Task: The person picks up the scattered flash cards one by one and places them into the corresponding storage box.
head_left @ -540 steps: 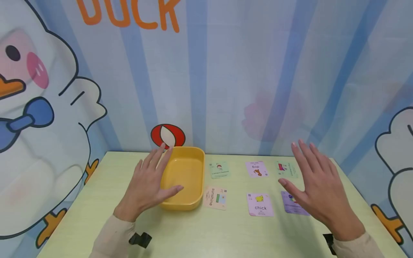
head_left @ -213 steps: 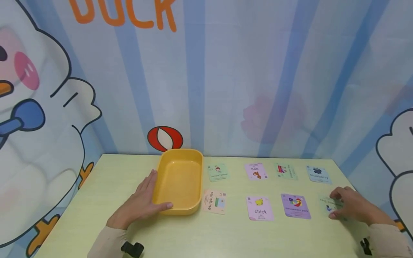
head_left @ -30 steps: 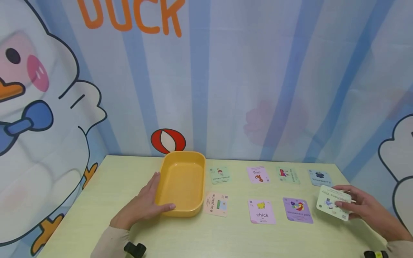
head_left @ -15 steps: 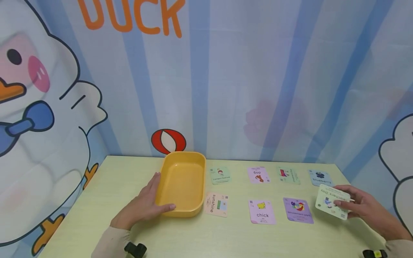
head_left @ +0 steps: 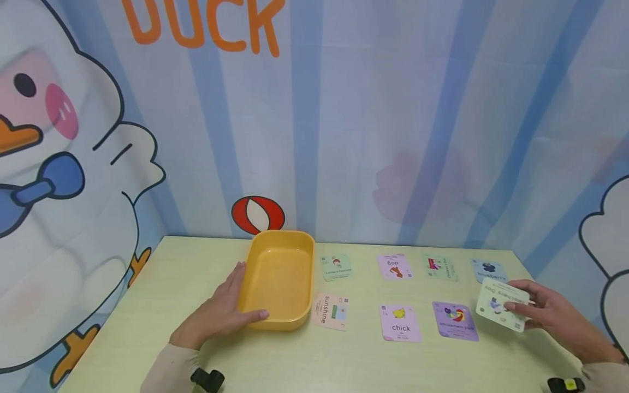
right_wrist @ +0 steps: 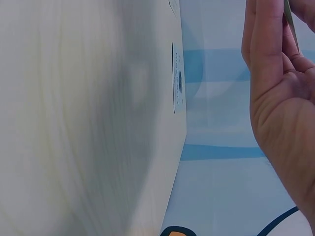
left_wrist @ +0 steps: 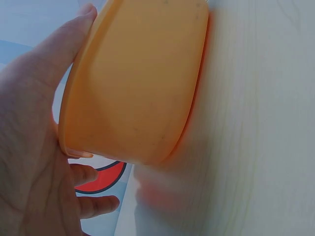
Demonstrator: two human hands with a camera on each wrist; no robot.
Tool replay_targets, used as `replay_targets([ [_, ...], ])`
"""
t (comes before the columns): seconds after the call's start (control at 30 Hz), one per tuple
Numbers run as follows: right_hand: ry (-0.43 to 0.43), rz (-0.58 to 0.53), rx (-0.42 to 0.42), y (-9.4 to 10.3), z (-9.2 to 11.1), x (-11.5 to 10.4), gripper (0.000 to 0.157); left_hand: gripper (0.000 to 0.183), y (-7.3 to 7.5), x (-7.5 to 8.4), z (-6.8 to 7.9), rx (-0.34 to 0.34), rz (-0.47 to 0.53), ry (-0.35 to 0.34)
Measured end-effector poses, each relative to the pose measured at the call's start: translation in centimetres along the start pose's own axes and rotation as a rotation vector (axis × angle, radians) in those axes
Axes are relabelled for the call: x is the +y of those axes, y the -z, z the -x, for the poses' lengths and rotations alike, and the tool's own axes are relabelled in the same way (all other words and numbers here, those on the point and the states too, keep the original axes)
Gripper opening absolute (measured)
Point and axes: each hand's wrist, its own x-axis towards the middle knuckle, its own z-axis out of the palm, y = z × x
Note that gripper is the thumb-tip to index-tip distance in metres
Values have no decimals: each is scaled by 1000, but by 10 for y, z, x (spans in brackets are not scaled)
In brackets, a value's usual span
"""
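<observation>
My right hand (head_left: 545,314) pinches a pale green Teachers' Day card (head_left: 498,307) between thumb and fingers. The card is tilted above the table's right side, between the blueberry card (head_left: 488,268) and the purple amusement park card (head_left: 457,321). In the right wrist view the card (right_wrist: 291,27) shows only as a thin edge beside the palm. My left hand (head_left: 218,314) rests against the left side and near corner of a yellow tray (head_left: 244,289), with its fingers extended. The left wrist view shows the thumb along the outside of the tray (left_wrist: 138,78). No card lies in the tray.
On the pale table (head_left: 344,365) lie a lantern festival card (head_left: 336,268), a sunshine card (head_left: 330,312), a dog card (head_left: 395,267), a chick card (head_left: 400,323) and a children's day card (head_left: 441,268). A duck-print curtain (head_left: 344,120) hangs behind the table.
Earlier, both hands hovered; then the left came to the tray and the right reached the Teachers' Day card on the table. That card is now raised, and has shifted slightly left in the last second.
</observation>
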Motion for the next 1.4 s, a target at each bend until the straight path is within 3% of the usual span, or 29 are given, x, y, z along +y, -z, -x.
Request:
replay_targets([
  [0.87, 61, -56, -52, -7, -7, -9, 64, 129, 3, 2, 1, 4, 1, -30],
  [1.4, 72, -43, -48, -11, -9, -15, 63, 129, 2, 3, 1, -4, 2, 1],
])
